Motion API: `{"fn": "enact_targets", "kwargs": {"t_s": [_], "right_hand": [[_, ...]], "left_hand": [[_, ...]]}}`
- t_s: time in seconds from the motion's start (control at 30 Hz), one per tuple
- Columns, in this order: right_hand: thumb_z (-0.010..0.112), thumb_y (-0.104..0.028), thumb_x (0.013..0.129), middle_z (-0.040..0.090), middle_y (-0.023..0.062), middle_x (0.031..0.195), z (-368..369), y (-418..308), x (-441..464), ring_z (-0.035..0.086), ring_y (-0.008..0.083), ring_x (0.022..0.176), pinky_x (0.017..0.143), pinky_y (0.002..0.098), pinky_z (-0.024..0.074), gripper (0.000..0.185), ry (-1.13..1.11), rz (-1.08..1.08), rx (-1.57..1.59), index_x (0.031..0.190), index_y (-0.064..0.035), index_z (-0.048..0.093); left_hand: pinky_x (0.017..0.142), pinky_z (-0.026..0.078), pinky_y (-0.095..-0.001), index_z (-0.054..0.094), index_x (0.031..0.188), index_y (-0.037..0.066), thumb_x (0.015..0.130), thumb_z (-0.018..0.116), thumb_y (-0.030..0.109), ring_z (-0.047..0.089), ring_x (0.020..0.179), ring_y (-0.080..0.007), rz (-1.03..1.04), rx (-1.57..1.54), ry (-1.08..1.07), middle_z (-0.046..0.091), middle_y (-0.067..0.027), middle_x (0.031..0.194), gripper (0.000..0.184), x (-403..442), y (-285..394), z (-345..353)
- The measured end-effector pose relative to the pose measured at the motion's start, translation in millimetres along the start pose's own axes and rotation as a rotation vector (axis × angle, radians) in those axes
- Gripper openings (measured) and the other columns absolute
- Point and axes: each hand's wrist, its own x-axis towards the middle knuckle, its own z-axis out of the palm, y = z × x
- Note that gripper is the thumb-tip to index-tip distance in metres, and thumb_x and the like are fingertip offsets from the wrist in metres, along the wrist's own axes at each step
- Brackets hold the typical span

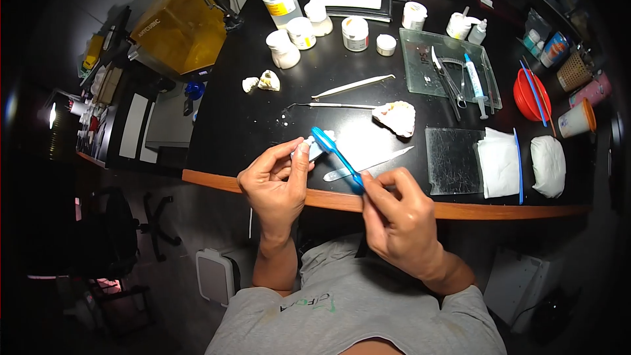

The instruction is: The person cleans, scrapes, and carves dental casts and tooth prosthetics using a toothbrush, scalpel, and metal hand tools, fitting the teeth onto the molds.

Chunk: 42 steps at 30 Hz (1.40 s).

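Note:
My left hand [279, 177] pinches a small light-blue piece with white bits on it, which looks like a dental model [315, 152], above the front edge of the table. In my right hand [401, 217] is a blue toothbrush [340, 158], gripped near the end of its handle. Its head lies over the top of the model; whether the bristles touch is hidden. Beneath the brush, a pale pointed blade-like tool [384, 161] rests on the table. Beyond the hands lie a thin metal dental instrument [335, 105] and a white plaster dental cast [396, 119].
The black table [223, 138] has a wooden front edge [460, 211]. Several white jars [355, 34] and a clear bottle [279, 1] stand at the back. Right lie a glass plate [418, 79] with tools and a syringe [474, 84], a red bowl [529, 102] and folded tissue [497, 164].

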Motion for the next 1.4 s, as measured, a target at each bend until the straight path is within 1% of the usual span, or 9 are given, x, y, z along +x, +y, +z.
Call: {"fn": "enact_targets", "kwargs": {"t_s": [0.13, 0.27, 0.4, 0.53, 0.57, 0.8, 1.0, 1.23, 1.4], "right_hand": [[0.074, 0.004, 0.083, 0.060, 0.0147, 0.099, 15, -6, 8, 0.068, 0.0236, 0.064, 0.057, 0.0357, 0.0566, 0.040, -0.020, -0.009, -0.003, 0.122, 0.0095, 0.070], [0.073, 0.005, 0.082, 0.060, 0.0136, 0.097, 7, -15, -5, 0.067, 0.0209, 0.063, 0.057, 0.0343, 0.0557, 0.042, -0.035, -0.057, 0.020, 0.123, 0.0132, 0.069], [0.074, 0.006, 0.081, 0.060, 0.0135, 0.097, -4, -19, -12, 0.065, 0.0177, 0.063, 0.056, 0.0329, 0.0544, 0.041, -0.013, -0.036, 0.017, 0.121, 0.0139, 0.070], [0.074, 0.005, 0.081, 0.060, 0.0138, 0.100, 2, -12, 3, 0.066, 0.0199, 0.064, 0.054, 0.0334, 0.0543, 0.048, 0.019, -0.083, 0.016, 0.128, 0.0128, 0.066], [0.074, 0.004, 0.081, 0.060, 0.0140, 0.102, 7, -8, 4, 0.067, 0.0215, 0.064, 0.054, 0.0334, 0.0546, 0.051, -0.030, -0.081, 0.021, 0.130, 0.0127, 0.064], [0.073, 0.003, 0.083, 0.060, 0.0141, 0.099, 5, -16, -13, 0.066, 0.0216, 0.066, 0.056, 0.0331, 0.0562, 0.044, -0.032, -0.073, 0.024, 0.125, 0.0144, 0.067], [0.074, 0.001, 0.083, 0.060, 0.0156, 0.101, 26, -6, 13, 0.071, 0.0285, 0.072, 0.062, 0.0364, 0.0589, 0.044, 0.009, -0.037, 0.032, 0.125, 0.0125, 0.066], [0.075, 0.001, 0.081, 0.060, 0.0149, 0.100, 10, -6, -1, 0.070, 0.0258, 0.069, 0.060, 0.0358, 0.0580, 0.045, -0.050, -0.045, -0.003, 0.125, 0.0118, 0.067], [0.075, 0.002, 0.079, 0.061, 0.0126, 0.095, -26, -2, -2, 0.069, 0.0226, 0.065, 0.055, 0.0342, 0.0561, 0.041, -0.045, -0.020, -0.079, 0.120, 0.0093, 0.072]], "left_hand": [[0.071, 0.066, -0.0228, 0.074, 0.106, -0.011, 0.097, 0.075, -0.004, 0.076, 0.082, -0.0132, 0.035, -0.022, 0.048, 0.077, -0.0152, 0.094, 0.012, 2, -5, 2], [0.071, 0.065, -0.0228, 0.073, 0.104, -0.012, 0.096, 0.075, -0.005, 0.076, 0.083, -0.0143, 0.052, -0.077, 0.153, 0.076, -0.0163, 0.095, 0.011, 1, -6, 3], [0.072, 0.068, -0.0255, 0.074, 0.104, -0.009, 0.097, 0.074, -0.003, 0.075, 0.085, -0.0148, 0.075, -0.058, 0.128, 0.076, -0.0156, 0.096, 0.009, 0, -6, 1], [0.073, 0.068, -0.0260, 0.073, 0.104, -0.010, 0.097, 0.074, -0.003, 0.076, 0.085, -0.0152, 0.062, -0.084, 0.112, 0.076, -0.0163, 0.096, 0.009, 0, -6, 1], [0.074, 0.068, -0.0256, 0.073, 0.104, -0.011, 0.097, 0.074, -0.004, 0.076, 0.085, -0.0152, 0.051, -0.094, 0.119, 0.076, -0.0164, 0.096, 0.010, 0, -4, 1], [0.075, 0.068, -0.0258, 0.073, 0.104, -0.010, 0.098, 0.074, -0.003, 0.075, 0.085, -0.0152, 0.064, -0.064, 0.127, 0.075, -0.0167, 0.098, 0.009, -1, -4, 1], [0.074, 0.067, -0.0245, 0.074, 0.106, -0.012, 0.096, 0.074, -0.007, 0.075, 0.083, -0.0138, 0.108, 0.014, 0.074, 0.076, -0.0153, 0.096, 0.012, -3, -9, -2], [0.070, 0.066, -0.0228, 0.074, 0.109, -0.009, 0.099, 0.073, -0.001, 0.073, 0.084, -0.0127, 0.030, -0.002, 0.086, 0.075, -0.0141, 0.099, 0.013, -3, -1, -1], [0.075, 0.067, -0.0250, 0.073, 0.109, -0.011, 0.097, 0.074, -0.004, 0.076, 0.088, -0.0160, 0.015, -0.018, 0.083, 0.075, -0.0163, 0.099, 0.013, 0, -1, 2]]}}
